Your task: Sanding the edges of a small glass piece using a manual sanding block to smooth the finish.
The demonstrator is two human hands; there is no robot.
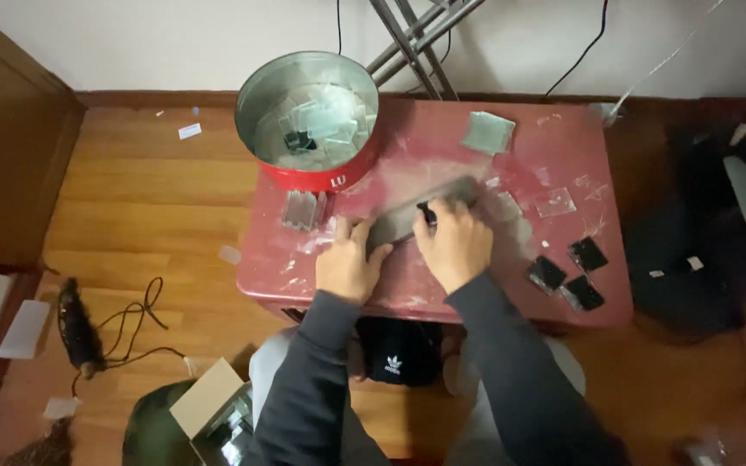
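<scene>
Fingers of my left hand [351, 259] are pinning the dark grey slab [416, 214] flat on the red table [511, 285] — steadying it — while my right hand [458, 240] is gripping a small black piece [426, 212], pressing it onto the slab's face.

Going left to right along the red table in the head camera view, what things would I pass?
Stack of clear squares → left hand → right hand, both on a grey slab → three black squares near the red table edge.

Round red tin [321, 177] — table's far-left.
</scene>
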